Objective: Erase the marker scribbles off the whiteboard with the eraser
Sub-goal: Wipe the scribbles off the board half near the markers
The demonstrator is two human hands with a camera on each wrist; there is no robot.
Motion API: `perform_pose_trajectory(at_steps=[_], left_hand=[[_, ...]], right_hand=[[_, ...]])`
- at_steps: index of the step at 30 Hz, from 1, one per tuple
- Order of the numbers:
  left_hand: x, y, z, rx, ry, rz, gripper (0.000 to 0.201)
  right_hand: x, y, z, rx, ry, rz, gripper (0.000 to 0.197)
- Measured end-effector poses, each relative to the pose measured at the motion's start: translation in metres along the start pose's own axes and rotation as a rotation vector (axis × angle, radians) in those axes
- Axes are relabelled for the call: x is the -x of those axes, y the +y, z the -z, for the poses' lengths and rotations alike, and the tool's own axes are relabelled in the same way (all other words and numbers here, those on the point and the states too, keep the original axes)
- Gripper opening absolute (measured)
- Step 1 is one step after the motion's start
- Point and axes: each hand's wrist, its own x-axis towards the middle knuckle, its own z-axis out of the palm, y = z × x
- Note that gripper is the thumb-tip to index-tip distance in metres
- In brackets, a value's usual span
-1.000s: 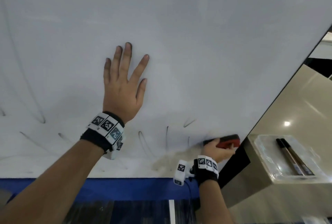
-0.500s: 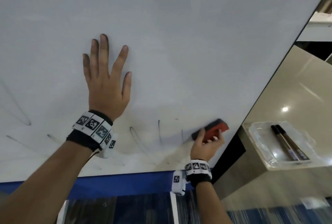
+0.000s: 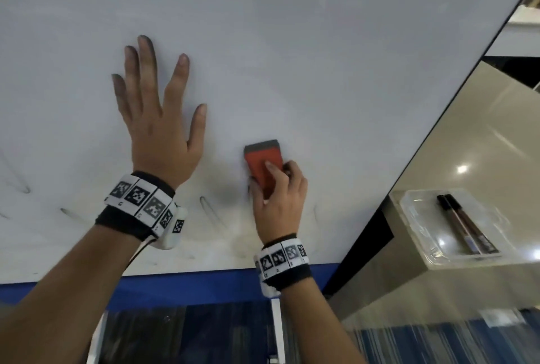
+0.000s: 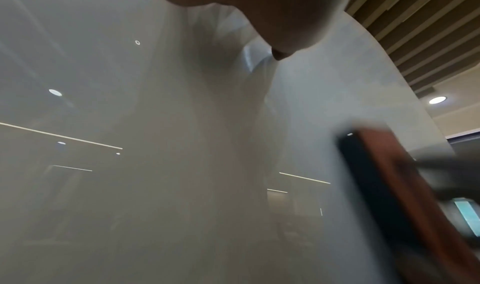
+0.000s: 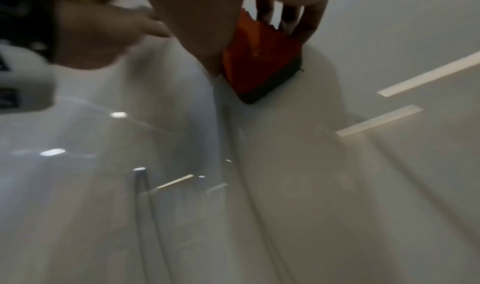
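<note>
A large whiteboard (image 3: pixel 292 42) fills the head view. Faint dark marker scribbles (image 3: pixel 209 211) remain along its lower part, left of and below the eraser. My right hand (image 3: pixel 277 197) grips a red eraser (image 3: pixel 263 165) with a grey felt edge, pressed flat on the board and pointing up. The right wrist view shows the eraser (image 5: pixel 257 63) held between my fingers against the board. My left hand (image 3: pixel 157 118) lies flat on the board with fingers spread, to the left of the eraser. In the left wrist view the eraser (image 4: pixel 405 196) shows blurred at the right.
The board's dark right edge (image 3: pixel 438 129) runs diagonally. Beyond it a clear tray (image 3: pixel 420 223) on a beige ledge holds two dark markers (image 3: pixel 464 226). A blue strip (image 3: pixel 175 284) runs under the board's lower edge.
My right hand has swept the eraser left and upward from the board's lower right corner and turned it upright. The marks there are gone. The left hand stays flat on the board.
</note>
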Motion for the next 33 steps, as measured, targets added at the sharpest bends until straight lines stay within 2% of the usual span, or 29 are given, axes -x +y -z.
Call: perform_pose_trajectory(at_steps=[2,4,5,6,9,11,13,18,20,21,25,28,31,33], left_hand=[[0.000,0.000,0.000,0.006,-0.005,0.008,0.058],[-0.001,0.002,-0.001,0.012,-0.005,0.013,0.058],[0.000,0.003,-0.002,0.018,-0.001,0.015,0.058],[0.000,0.005,-0.003,0.024,0.005,0.020,0.058],[-0.001,0.007,-0.006,0.027,0.021,0.029,0.058],[-0.001,0.006,-0.009,0.030,0.032,0.028,0.057],[0.000,0.005,-0.011,0.033,0.040,0.028,0.057],[0.002,0.006,-0.019,0.032,0.093,0.027,0.056],[0.003,0.006,-0.022,0.036,0.099,0.039,0.056],[0.003,0.006,-0.022,0.037,0.100,0.045,0.056],[0.007,0.007,-0.022,0.047,0.100,0.053,0.057],[0.027,0.013,-0.026,0.029,0.039,0.018,0.060],[0.062,0.020,-0.031,0.001,-0.079,-0.025,0.064],[0.078,0.024,-0.036,0.001,-0.118,-0.080,0.065]], right_hand=[[0.040,0.063,0.018,-0.069,0.047,-0.394,0.057],[0.072,0.114,0.036,-0.079,0.081,-0.822,0.060],[0.079,0.127,0.043,-0.086,0.088,-0.970,0.058],[0.080,0.133,0.046,-0.107,0.093,-1.046,0.055],[0.060,0.118,0.039,-0.083,0.124,-1.011,0.049],[0.049,0.094,0.029,-0.045,0.119,-0.807,0.049],[0.049,0.066,0.018,-0.002,0.045,-0.569,0.049],[0.036,-0.003,-0.007,0.021,-0.136,-0.103,0.044],[0.036,-0.002,-0.007,0.047,-0.174,-0.006,0.046],[0.037,0.006,-0.003,0.060,-0.167,-0.024,0.048],[0.052,0.078,0.024,-0.043,-0.004,-0.294,0.047],[0.069,0.130,0.041,-0.023,0.074,-0.436,0.045],[0.071,0.138,0.042,-0.052,0.236,-0.660,0.054],[0.057,0.115,0.030,-0.107,0.309,-0.634,0.053]])
